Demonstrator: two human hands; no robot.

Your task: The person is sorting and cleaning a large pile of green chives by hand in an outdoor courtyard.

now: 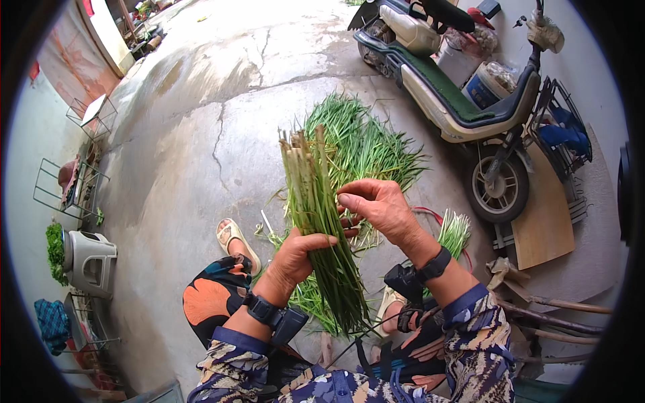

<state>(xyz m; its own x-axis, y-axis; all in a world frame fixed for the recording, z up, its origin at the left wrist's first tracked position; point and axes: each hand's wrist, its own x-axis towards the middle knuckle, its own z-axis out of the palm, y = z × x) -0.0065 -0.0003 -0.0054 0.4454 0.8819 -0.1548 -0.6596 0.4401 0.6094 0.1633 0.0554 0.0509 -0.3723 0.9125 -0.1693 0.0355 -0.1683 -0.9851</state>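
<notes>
My left hand [294, 258] is wrapped round a thick bunch of garlic chives [308, 178], its thumb lying across the stalks. The pale cut ends point up and away, and the dark green tips hang toward my lap. Beside the bunch, on its right, my right hand [384, 209] has thumb and forefinger pinched together. Whatever sits in that pinch is too small to make out. Behind the bunch, a loose heap of chives [363, 138] spreads over the concrete. A smaller bundle with whitish ends [455, 230] lies right of my right wrist, near a red strap [430, 213].
Loose green trimmings [310, 295] lie between my sandalled feet. An electric scooter [457, 94] stands at the right, with a flat board [545, 215] and several poles [564, 303] nearer. Along the left wall are a grey plastic stool [94, 262] and wire racks [57, 188].
</notes>
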